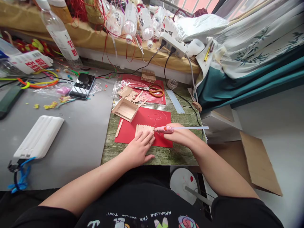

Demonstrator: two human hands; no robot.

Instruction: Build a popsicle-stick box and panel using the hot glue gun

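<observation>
Several popsicle sticks [144,127] lie side by side as a small panel on a red sheet [161,117]. My left hand [142,148] rests flat over the panel's near part, fingers stretched out. A pink glue gun [164,129] is in my right hand [174,136], its nozzle at the panel's right edge. A clear glue stick [192,128] juts from its back end to the right. To the left of the panel is one loose popsicle stick [119,128]. Behind it sits a shallow open box [126,109] built of the same sticks.
Scissors [154,90], a bundle of sticks [148,76] and loose sticks lie at the back. Spare glue sticks [175,101] and a tape roll [172,84] are at the right. A phone [82,85] and white power bank [39,136] are left. Black cables [190,101] cross the table.
</observation>
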